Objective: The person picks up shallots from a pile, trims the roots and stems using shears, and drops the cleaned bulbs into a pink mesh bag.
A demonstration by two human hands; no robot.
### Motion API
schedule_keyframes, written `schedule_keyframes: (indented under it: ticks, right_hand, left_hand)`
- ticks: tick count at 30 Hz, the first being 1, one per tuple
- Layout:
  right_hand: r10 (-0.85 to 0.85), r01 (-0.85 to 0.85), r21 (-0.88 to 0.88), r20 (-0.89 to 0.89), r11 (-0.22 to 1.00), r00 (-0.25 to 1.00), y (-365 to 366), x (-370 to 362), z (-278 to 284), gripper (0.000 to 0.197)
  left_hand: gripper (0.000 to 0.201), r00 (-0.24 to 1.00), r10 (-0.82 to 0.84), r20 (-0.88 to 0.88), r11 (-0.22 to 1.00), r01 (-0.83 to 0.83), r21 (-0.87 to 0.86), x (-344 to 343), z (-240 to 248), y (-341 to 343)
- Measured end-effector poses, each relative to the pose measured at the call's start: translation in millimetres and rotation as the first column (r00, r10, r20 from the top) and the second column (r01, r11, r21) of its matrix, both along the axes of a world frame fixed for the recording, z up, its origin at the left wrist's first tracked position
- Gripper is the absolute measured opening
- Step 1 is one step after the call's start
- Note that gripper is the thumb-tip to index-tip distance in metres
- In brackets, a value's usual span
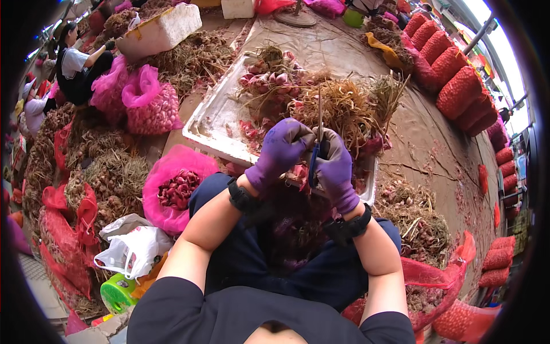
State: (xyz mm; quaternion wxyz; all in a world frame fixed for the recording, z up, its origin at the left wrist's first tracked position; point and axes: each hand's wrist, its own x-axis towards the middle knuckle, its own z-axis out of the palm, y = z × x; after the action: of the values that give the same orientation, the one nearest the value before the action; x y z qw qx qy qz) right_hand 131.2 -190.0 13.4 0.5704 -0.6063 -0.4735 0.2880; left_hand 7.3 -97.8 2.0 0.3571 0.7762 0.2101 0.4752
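Observation:
My left hand [282, 150], in a purple glove, is closed with its fingers curled in; what it holds, if anything, is hidden. Beside it, my right hand [337, 169], gloved the same way, grips a pair of blue-handled scissors [313, 165] whose blades point away from me. Both hands are over the near edge of a white foam tray [197, 133]. Dried garlic stalks [338, 106] lie heaped in the tray just beyond the scissors. Purple-skinned garlic bulbs [278, 79] sit farther back in it, among loose skins.
An open pink mesh bag [153, 182] of garlic stands left of my knee, near a white plastic bag [134, 249]. Stalked garlic piles [415, 221] flank me. Full red mesh sacks [458, 83] line the far right. A person [77, 63] sits at the far left.

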Motion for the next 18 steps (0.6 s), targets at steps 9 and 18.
schedule_keyframes:
  ticks: [9, 18]
  right_hand:
    - [0.011, -0.008, 0.050, -0.052, 0.999, 0.999, 5, 6, 3, 0.038]
    - [-0.071, 0.058, 0.088, 0.154, 0.994, 0.986, 0, -4, 3, 0.039]
  left_hand:
    - [0.020, 0.917, -0.313, 0.249, 0.819, 0.393, -0.419, -4, -8, 2]
    - [0.008, 0.989, -0.012, 0.148, 0.999, 0.006, 0.041, 6, 1, -6]
